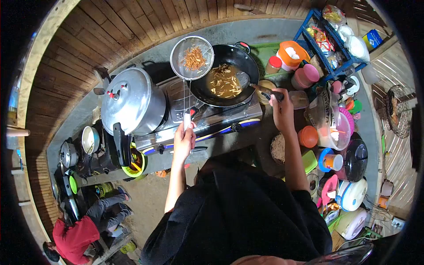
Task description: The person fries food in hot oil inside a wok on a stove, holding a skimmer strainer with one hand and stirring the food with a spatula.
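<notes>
My left hand (pixel 183 140) is closed round the white handle of a wire strainer (pixel 178 57). Browned, fried strips (pixel 194 58) lie in the strainer's mesh, which is beside and partly over the left rim of a black wok (pixel 247 66). Oil with pale strips (pixel 225 82) and a darker clump fills the bottom of the wok. A slotted turner (pixel 244 79) reaches into the wok from the right, its dark handle gripped in my right hand (pixel 282 108). The wok sits on a gas stove (pixel 207 121).
A large pressure cooker (pixel 128 99) stands left of the wok. Right of it are a red-lidded jar (pixel 274 64), an orange container with eggs (pixel 289 53) and a blue rack (pixel 335 48). A person in a red shirt (pixel 77 238) is at lower left.
</notes>
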Tool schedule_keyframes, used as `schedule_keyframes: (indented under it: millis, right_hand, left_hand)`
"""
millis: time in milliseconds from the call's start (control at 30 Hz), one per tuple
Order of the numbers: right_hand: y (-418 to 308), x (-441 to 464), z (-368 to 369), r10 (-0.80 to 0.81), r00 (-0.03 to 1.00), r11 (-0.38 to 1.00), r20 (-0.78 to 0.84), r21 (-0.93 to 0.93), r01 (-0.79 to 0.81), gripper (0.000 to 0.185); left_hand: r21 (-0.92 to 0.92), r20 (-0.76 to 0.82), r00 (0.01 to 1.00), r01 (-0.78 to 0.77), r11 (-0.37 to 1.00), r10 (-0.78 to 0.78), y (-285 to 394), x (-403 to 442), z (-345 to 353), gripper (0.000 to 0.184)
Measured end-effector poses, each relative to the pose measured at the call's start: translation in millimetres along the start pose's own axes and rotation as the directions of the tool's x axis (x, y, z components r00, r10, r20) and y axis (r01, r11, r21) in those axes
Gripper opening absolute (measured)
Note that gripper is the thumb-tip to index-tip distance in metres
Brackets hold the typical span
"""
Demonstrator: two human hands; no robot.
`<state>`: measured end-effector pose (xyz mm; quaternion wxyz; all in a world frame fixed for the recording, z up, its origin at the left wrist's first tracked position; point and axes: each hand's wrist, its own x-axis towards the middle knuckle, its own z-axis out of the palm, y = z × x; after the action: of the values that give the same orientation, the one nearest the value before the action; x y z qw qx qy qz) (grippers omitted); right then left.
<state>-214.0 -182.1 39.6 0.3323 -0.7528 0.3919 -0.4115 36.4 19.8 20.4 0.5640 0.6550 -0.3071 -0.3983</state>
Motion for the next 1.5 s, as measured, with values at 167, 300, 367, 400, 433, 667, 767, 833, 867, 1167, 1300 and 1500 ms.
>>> schedule_keyframes:
  millis: [167, 300, 367, 400, 433, 667, 767, 833, 867, 1167, 1300, 1500]
  right_hand:
    - [19.7, -20.0, 16.6, 0.183, 0.981, 0.937, -0.057, 0.313, -0.156, 0.02]
    - [25.4, -30.4, 42.7, 0.174, 0.984, 0.88, -0.048, 0.455, -0.133, 0.022]
    - [18.5, -32.9, 40.1, 0.106, 0.991, 0.929, 0.077, 0.347, -0.127, 0.023]
    - [5.2, -30.2, 33.5, 0.044, 0.994, 0.944, 0.102, 0.32, -0.075, 0.024]
    - [-0.9, -27.1, 28.4, 0.048, 0.994, 0.943, 0.1, 0.324, -0.078, 0.024]
    - [16.5, 10.8, 10.3, -0.238, 0.971, 0.97, -0.026, 0.051, 0.239, 0.026]
    - [43.7, 15.4, 12.3, -0.211, 0.976, 0.976, -0.057, 0.04, 0.213, 0.026]
    - [51.8, 10.1, 13.0, -0.186, 0.978, 0.98, -0.098, 0.05, 0.192, 0.026]
    - [54.6, 5.8, 14.2, -0.158, 0.978, 0.984, -0.137, 0.059, 0.168, 0.025]
    - [42.1, -48.4, 29.0, 0.083, 0.981, 0.936, -0.176, 0.352, -0.016, 0.022]
    - [35.0, -59.5, 47.6, 0.164, 0.977, 0.894, -0.136, 0.439, -0.089, 0.021]
    - [18.0, -57.0, 69.7, 0.294, 0.951, 0.785, -0.09, 0.591, -0.187, 0.02]
  left_hand:
    - [0.022, -0.019, 1.0, 0.003, 1.0, -0.002, -2.7, -7.7, 7.1, 0.017]
    - [0.018, -0.036, 0.999, 0.024, 1.0, -0.023, -2.5, -12.7, 13.3, 0.017]
    - [0.017, -0.043, 0.999, 0.028, 0.999, -0.027, -2.1, -14.1, 15.3, 0.017]
    - [0.006, -0.049, 0.998, 0.034, 0.999, -0.034, -3.1, -14.8, 15.2, 0.017]
    - [-0.005, -0.054, 0.998, 0.042, 0.999, -0.042, -3.8, -15.5, 15.1, 0.017]
    - [0.027, -0.057, 0.997, 0.06, 0.998, -0.059, 1.2, -19.7, 17.0, 0.02]
    - [0.022, -0.057, 0.998, 0.029, 0.999, -0.028, 2.6, -21.9, 18.2, 0.02]
    - [0.018, -0.058, 0.998, 0.032, 0.999, -0.031, 3.0, -23.7, 17.2, 0.019]
    - [0.019, -0.061, 0.998, 0.034, 0.999, -0.033, 3.1, -24.7, 16.6, 0.019]
    - [-0.007, -0.076, 0.995, 0.057, 0.998, -0.058, 4.4, -27.7, 15.0, 0.017]
    - [-0.036, -0.075, 0.994, 0.075, 0.997, -0.077, 5.0, -27.7, 13.2, 0.017]
    - [-0.025, -0.072, 0.996, 0.054, 0.998, -0.056, 1.8, -29.1, 7.4, 0.018]
